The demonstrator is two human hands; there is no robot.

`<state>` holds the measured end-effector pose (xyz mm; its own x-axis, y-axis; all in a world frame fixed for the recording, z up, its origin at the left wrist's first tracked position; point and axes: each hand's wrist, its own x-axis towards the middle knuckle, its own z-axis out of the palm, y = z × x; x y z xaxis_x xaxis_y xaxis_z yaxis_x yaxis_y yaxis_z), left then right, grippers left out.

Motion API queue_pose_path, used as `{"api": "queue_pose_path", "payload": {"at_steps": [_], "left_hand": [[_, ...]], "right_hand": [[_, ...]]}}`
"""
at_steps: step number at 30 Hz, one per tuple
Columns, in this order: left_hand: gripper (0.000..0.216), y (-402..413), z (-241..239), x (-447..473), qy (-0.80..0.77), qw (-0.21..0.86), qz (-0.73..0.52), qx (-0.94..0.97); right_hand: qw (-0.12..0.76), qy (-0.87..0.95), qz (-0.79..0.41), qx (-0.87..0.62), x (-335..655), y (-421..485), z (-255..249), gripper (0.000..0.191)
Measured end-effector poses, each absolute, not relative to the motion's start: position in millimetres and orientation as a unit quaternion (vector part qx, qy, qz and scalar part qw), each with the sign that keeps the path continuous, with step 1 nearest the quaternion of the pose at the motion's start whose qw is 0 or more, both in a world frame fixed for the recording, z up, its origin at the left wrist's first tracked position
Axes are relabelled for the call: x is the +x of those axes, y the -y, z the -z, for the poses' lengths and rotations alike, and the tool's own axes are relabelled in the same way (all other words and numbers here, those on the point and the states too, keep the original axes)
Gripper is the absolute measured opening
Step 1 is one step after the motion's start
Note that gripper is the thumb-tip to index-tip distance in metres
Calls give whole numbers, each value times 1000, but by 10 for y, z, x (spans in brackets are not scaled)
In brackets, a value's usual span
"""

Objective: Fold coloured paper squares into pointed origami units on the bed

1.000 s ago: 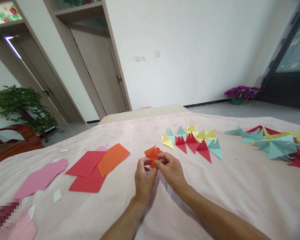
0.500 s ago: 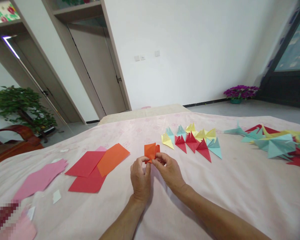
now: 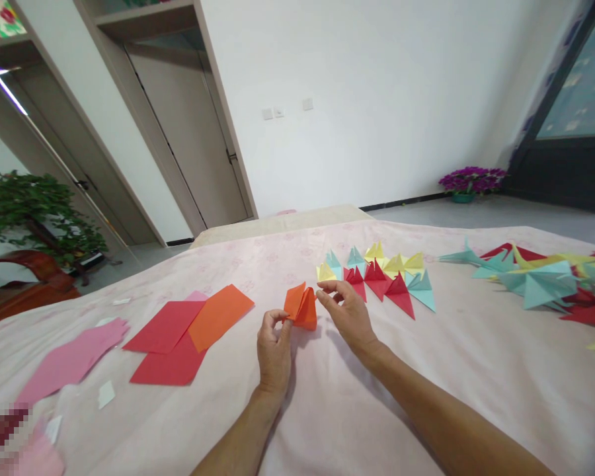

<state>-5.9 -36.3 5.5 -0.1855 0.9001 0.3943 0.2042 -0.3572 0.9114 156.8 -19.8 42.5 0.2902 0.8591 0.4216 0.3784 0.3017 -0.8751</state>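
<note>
A half-folded orange paper piece (image 3: 302, 307) stands on the pink bedsheet (image 3: 327, 410) at the centre. My left hand (image 3: 274, 350) pinches its lower left corner between thumb and fingers. My right hand (image 3: 348, 312) hovers just to the right of the piece, fingers loosely curled and apart, holding nothing. Behind my right hand lies a row of folded paper shapes (image 3: 384, 277) in yellow, teal and red.
Flat red and orange sheets (image 3: 188, 330) and pink sheets (image 3: 72, 360) lie to the left, with small white scraps (image 3: 106, 394). A pile of teal, red and yellow folded figures (image 3: 545, 284) sits at the right. A potted plant (image 3: 34, 215) and doors stand beyond the bed.
My right hand has let go of the orange piece and moved up and right. The piece has opened into a tent-like form, now held by my left hand alone.
</note>
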Motion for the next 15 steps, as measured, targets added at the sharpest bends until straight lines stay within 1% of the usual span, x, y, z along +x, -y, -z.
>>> {"api": "queue_pose_path", "payload": {"at_steps": [2, 8, 15], "left_hand": [[14, 363, -47, -62, -486, 292, -593, 573], [17, 369, -12, -72, -491, 298, -576, 582], [16, 386, -49, -64, -490, 299, -586, 572]], "right_hand": [[571, 566, -213, -555, 1588, 177, -443, 27], [566, 594, -199, -536, 1584, 173, -429, 13], [548, 619, -169, -537, 1627, 140, -405, 13]]}}
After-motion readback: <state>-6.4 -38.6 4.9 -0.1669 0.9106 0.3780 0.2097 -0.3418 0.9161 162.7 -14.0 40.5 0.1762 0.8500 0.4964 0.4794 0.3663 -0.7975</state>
